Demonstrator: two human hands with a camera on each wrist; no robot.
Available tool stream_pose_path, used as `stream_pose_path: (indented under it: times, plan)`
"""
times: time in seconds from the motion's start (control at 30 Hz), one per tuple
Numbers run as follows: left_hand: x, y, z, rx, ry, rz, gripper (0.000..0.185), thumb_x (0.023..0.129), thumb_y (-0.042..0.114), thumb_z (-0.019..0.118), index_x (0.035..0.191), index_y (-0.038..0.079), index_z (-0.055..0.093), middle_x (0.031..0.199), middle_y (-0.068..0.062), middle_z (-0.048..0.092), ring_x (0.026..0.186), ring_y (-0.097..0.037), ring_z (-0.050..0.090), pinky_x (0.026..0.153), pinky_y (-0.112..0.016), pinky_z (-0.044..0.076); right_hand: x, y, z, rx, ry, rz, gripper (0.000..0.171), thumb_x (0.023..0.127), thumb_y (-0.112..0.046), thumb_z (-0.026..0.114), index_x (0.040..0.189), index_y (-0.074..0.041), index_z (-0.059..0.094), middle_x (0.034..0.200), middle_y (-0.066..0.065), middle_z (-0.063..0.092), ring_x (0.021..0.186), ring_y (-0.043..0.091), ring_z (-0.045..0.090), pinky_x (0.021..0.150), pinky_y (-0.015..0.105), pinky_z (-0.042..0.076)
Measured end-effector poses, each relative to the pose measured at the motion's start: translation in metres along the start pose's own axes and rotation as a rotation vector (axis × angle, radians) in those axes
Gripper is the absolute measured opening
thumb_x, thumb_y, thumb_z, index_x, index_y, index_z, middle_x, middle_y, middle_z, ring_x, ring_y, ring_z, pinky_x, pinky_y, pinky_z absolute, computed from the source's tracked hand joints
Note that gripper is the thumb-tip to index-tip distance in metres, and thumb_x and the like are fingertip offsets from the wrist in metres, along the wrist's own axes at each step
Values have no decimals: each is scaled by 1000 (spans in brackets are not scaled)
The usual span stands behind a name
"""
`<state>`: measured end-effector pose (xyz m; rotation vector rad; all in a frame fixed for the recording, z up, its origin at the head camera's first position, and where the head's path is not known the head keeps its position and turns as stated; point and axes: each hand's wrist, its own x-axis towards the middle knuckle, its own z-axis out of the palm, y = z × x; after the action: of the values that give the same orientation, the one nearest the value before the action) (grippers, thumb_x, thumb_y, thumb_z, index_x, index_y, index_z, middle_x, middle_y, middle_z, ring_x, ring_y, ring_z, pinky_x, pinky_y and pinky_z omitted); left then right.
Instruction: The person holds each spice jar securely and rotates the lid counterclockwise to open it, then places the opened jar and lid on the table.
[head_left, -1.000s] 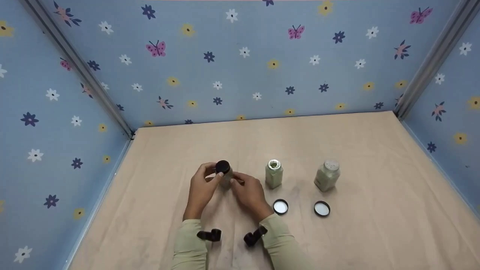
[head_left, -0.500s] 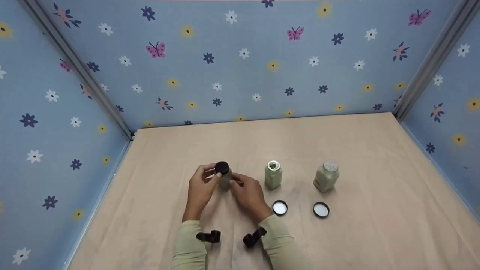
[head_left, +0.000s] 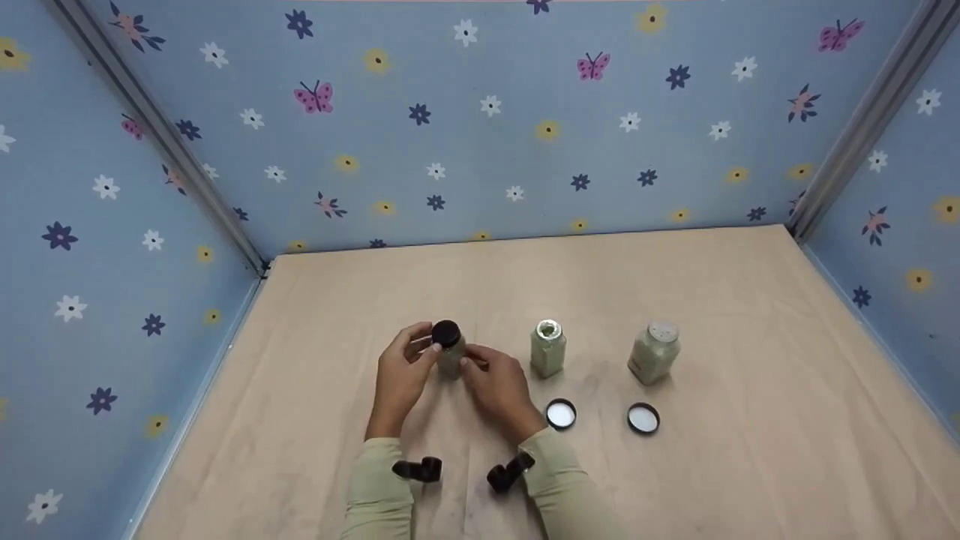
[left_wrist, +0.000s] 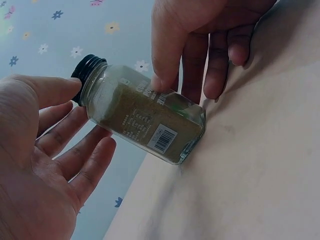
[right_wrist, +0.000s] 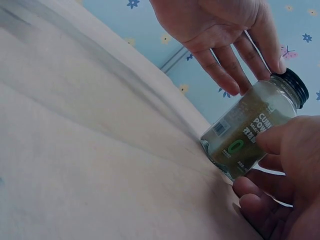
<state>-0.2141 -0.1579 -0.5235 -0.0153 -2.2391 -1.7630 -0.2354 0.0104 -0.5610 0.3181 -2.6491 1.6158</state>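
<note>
A small glass jar (left_wrist: 145, 117) labelled cumin powder stands upright on the table, with a black lid (head_left: 446, 333) on it and brownish powder inside. My left hand (head_left: 401, 382) pinches the lid, its thumb on the near side in the left wrist view and the fingers behind. Lower down, my right hand (head_left: 499, 386) holds the jar's body between thumb and fingers. To the right stand an uncapped jar (head_left: 547, 351) of green contents and a larger jar (head_left: 654, 356) with a pale top. In front of them lie two upturned black lids (head_left: 561, 414), white inside.
A beige cloth (head_left: 720, 300) covers the table. Blue patterned walls (head_left: 480, 112) rise at the back and both sides, with grey metal posts (head_left: 874, 112) in the corners. Black wrist cameras (head_left: 420, 470) sit at both sleeves.
The left thumb has shifted slightly leftward at the lid. The jar, the right hand and the other jars stay in place.
</note>
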Motion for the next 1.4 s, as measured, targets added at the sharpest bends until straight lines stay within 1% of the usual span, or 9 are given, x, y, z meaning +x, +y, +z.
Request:
stream_pose_path:
  times: [0.1, 0.33, 0.53, 0.7, 0.8, 0.97, 1.07, 1.2, 1.4]
  plan:
    - [1, 0, -1, 17, -19, 13, 39, 95, 11, 71, 132, 8, 64, 127, -8, 63, 116, -23, 63, 98, -38, 50, 1, 0, -1, 7, 5, -10, 32, 98, -26, 65, 128, -16, 71, 120, -1, 71, 104, 12, 67, 92, 36, 52]
    - [4, 0, 2, 48, -35, 51, 40, 94, 12, 71, 133, 7, 64, 122, -8, 61, 112, -24, 64, 94, -35, 52, 1, 0, -2, -1, 21, -32, 31, 98, -24, 65, 127, -15, 71, 121, 1, 70, 106, 14, 67, 94, 36, 51]
    - [1, 1, 4, 60, -11, 8, 36, 93, 13, 73, 128, 9, 66, 122, -5, 61, 114, -21, 63, 99, -34, 48, 0, -1, -1, 13, 24, -25, 30, 97, -25, 65, 125, -16, 72, 118, 0, 71, 102, 12, 68, 92, 34, 52]
    - [-1, 1, 2, 16, -10, -17, 36, 93, 14, 73, 127, 9, 64, 126, -7, 60, 119, -23, 61, 103, -35, 46, 1, -2, -1, 14, 15, -13, 31, 96, -26, 66, 125, -18, 72, 118, -1, 71, 103, 13, 68, 93, 36, 51]
    - [0, 1, 1, -12, -10, -12, 34, 94, 16, 72, 126, 9, 64, 125, -8, 61, 119, -24, 61, 102, -38, 46, 2, -3, -2, 14, 11, -9, 31, 97, -28, 65, 125, -18, 72, 119, -2, 71, 104, 13, 67, 94, 36, 51]
    - [1, 1, 0, -23, -6, -19, 29, 95, 18, 70, 123, 10, 64, 124, -7, 63, 117, -23, 62, 98, -40, 49, 4, -3, -2, 8, 7, -10, 30, 97, -29, 65, 125, -19, 72, 119, -2, 71, 103, 13, 67, 94, 36, 51]
    - [0, -1, 0, -23, -7, -40, 27, 96, 16, 69, 122, 10, 64, 124, -7, 63, 117, -23, 62, 96, -40, 51, 2, -1, -2, 6, 3, -6, 30, 97, -27, 65, 125, -19, 72, 119, -2, 71, 104, 14, 67, 94, 36, 51]
    - [-2, -2, 0, -31, -10, -52, 24, 98, 12, 66, 121, 8, 64, 123, -7, 64, 116, -23, 63, 95, -40, 52, 0, 0, -1, 14, 5, -29, 29, 98, -24, 65, 125, -15, 72, 117, 0, 72, 104, 14, 68, 93, 36, 52]
    - [-1, -2, 0, -30, -5, -42, 21, 99, 10, 64, 120, 8, 64, 121, -7, 64, 115, -23, 64, 96, -40, 51, 0, 0, 0, 18, 12, -47, 29, 98, -24, 65, 124, -13, 72, 117, 2, 72, 104, 15, 68, 92, 35, 52]
